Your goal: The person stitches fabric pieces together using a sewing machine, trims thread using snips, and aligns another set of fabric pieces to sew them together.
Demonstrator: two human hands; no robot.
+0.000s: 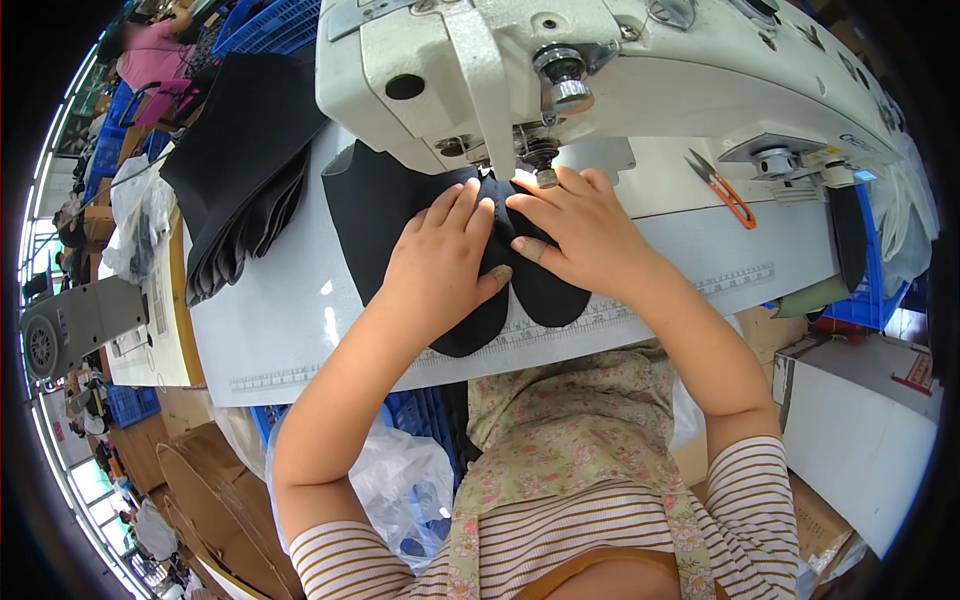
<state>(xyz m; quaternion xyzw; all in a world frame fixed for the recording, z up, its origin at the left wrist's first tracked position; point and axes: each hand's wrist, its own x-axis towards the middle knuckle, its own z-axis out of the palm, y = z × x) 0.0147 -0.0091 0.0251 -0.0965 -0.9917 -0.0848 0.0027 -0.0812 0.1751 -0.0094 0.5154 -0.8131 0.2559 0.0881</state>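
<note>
Black fabric pieces (pixel 365 205) lie on the pale sewing table, with rounded lower ends hanging toward its front edge. Their far edge runs under the needle area of a white industrial sewing machine (pixel 640 95). My left hand (pixel 440 255) rests on the left part of the fabric, fingers stretched forward and thumb out to the right. My right hand (pixel 580 235) presses the right part close to the presser foot, its fingers extended and slightly bent. Tan wraps cover both thumbs near their tips. The needle's contact with the fabric is hidden by the machine head and my fingers.
Orange-handled scissors (pixel 728 195) lie right of the machine head. Stacked black fabric (pixel 245 170) sits at the table's left. A printed ruler strip (pixel 700 283) runs along the front edge. A white box (pixel 855 430) stands at right; a person in pink (pixel 155 55) sits far left.
</note>
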